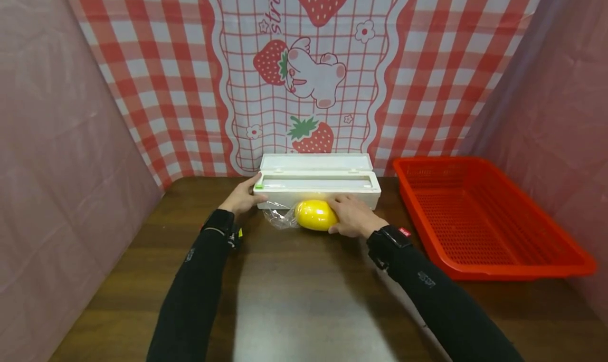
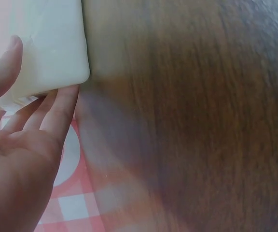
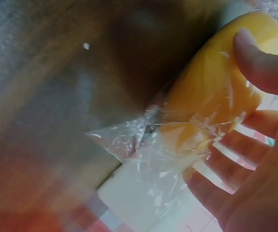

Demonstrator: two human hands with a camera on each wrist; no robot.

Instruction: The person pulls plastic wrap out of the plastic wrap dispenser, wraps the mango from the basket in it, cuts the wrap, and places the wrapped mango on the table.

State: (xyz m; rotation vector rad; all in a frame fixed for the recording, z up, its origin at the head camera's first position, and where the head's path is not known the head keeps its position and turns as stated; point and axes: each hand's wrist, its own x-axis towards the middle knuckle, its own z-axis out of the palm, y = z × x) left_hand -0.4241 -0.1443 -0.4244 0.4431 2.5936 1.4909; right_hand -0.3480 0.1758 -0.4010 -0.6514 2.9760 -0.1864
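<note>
A white cling film dispenser [image 1: 323,191] sits at the back of the table, its lid [image 1: 315,162] raised and a small green piece [image 1: 258,186] at its left end. My left hand [image 1: 243,197] grips that end, thumb in front; the left wrist view shows fingertips [image 2: 66,96] at the end face. Before the dispenser, my right hand [image 1: 353,216] holds a smooth yellow oval fruit [image 1: 314,215], thumb on one side and fingers on the other. Clear film [image 3: 124,137] covers the fruit in wrinkles, and a loose crumpled part [image 1: 280,217] spreads left toward my left hand.
To the right stands a red plastic basket [image 1: 425,240] with a slotted bottom, near my right forearm. A red-and-white checked cloth [image 1: 171,87] hangs right behind the dispenser. Pink curtains [image 1: 62,167] close off both sides of the brown wooden table [image 1: 142,277].
</note>
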